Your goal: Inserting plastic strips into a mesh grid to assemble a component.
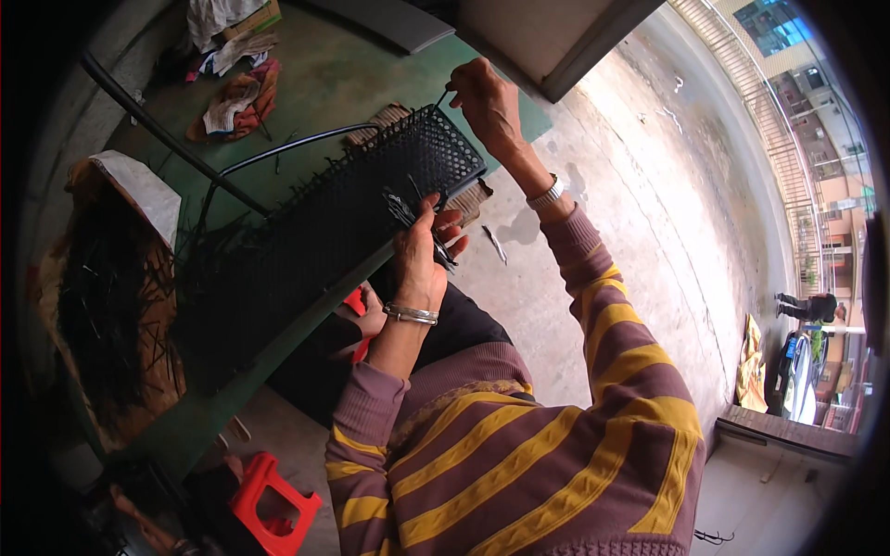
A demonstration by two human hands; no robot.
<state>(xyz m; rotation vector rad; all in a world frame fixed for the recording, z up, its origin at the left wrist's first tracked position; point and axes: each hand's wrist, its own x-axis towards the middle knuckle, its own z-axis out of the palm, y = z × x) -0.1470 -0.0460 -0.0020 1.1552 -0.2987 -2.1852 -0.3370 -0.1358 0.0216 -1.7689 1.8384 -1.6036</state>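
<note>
Nearest, the person's striped purple-and-yellow sleeves rise from the lower edge. The left hand (422, 255), a silver bangle at its wrist, is closed around a bundle of thin black strips (414, 215) and presses against the near long edge of the black woven mesh panel (352, 208); how the fingers sit behind the panel is hidden. The panel lies tilted across the green table (213, 408), its far corner raised. At that corner the right hand (487, 102), a watch on its wrist, pinches a single thin black strip (445, 95) with fingertips pressed together. The panel's left part sinks into shadow, where loose strip ends are hard to tell apart. A red stool (269, 505) stands below the table's near edge. Farther left, a cardboard box (139, 278) holds more dark strips, indistinct. Rags (236, 97) lie on the floor beyond.
</note>
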